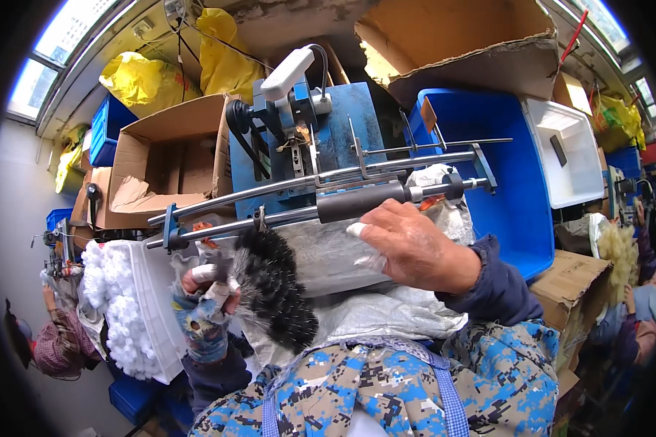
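Note:
My left hand [210, 309], in a worn patterned glove or sleeve with taped fingertips, is closed on a black bristle brush [275, 291]. The bristles fan out to the right of my fingers, above my lap, and are partly blurred. My right hand [415, 247] is beside the right end of a dark grey cylindrical sleeve [361, 202] on a metal rod. Its taped thumb and forefinger are apart, with nothing seen between them. The other fingertips are hidden behind the hand. Beyond the sleeve stands a blue bench machine [342, 124] with parallel steel rods.
A white crate [157, 313] of white bristle tufts stands left. Behind it is an open cardboard box [171, 138]. A big blue bin [514, 182], a white tray [561, 124] and another carton [576, 291] are right. White sacking [386, 313] covers my lap's front. Other people work at both sides.

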{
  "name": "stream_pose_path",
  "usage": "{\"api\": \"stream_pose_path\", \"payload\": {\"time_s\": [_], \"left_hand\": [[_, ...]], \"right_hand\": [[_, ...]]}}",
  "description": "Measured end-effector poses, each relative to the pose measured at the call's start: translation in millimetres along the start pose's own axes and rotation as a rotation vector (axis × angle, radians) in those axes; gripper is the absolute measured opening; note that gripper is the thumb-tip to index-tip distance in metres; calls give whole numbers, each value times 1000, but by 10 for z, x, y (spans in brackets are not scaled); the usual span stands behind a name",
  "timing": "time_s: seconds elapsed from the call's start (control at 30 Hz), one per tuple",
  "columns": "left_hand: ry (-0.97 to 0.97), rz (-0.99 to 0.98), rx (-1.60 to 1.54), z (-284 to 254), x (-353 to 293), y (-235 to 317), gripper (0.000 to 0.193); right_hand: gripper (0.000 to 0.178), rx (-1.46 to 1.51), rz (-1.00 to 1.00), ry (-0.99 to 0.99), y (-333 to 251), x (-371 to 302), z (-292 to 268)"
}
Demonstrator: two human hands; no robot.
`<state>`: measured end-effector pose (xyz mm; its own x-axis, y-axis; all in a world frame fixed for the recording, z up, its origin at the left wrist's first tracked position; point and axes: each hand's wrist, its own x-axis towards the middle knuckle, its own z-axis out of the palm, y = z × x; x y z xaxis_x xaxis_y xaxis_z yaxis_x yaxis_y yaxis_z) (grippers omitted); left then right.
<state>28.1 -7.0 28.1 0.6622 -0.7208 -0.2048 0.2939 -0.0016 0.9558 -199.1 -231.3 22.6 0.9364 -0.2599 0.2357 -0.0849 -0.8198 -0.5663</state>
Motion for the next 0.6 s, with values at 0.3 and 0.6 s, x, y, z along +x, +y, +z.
{"api": "stream_pose_path", "payload": {"time_s": [0.3,0.6], "left_hand": [[-317,167,644,140,-135,-1,32],[-572,134,1505,-417,-58,-305,42]], "right_hand": [[13,1261,89,368,-373,336,-157],[10,-589,247,177,901,1194,341]]}}
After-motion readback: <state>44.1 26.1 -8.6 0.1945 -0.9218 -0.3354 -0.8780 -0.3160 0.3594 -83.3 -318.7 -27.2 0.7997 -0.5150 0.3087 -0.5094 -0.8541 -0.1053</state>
